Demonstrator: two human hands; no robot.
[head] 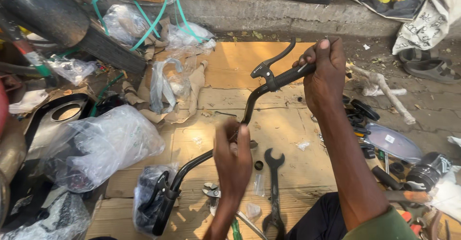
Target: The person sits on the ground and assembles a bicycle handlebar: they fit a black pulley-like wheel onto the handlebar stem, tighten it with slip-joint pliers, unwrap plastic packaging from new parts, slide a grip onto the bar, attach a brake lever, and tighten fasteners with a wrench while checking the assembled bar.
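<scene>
A black bicycle handlebar [252,103] with brake levers stands tilted over flattened cardboard [230,65]. My right hand [322,72] grips its upper rubber grip, just beside the upper brake lever [273,60]. My left hand [233,158] is closed around the middle of the bar; what it pinches there is hidden by the fingers. The lower grip and lever [161,204] rest on a plastic bag near the cardboard's front edge.
A black open-ended spanner [274,187], pliers [211,192] and a small ring [259,165] lie on the cardboard. Clear plastic bags [105,144] pile up at left beside a tyre [72,26]. Tools and black parts [384,173] crowd the right; sandals [430,65] lie on the pavement.
</scene>
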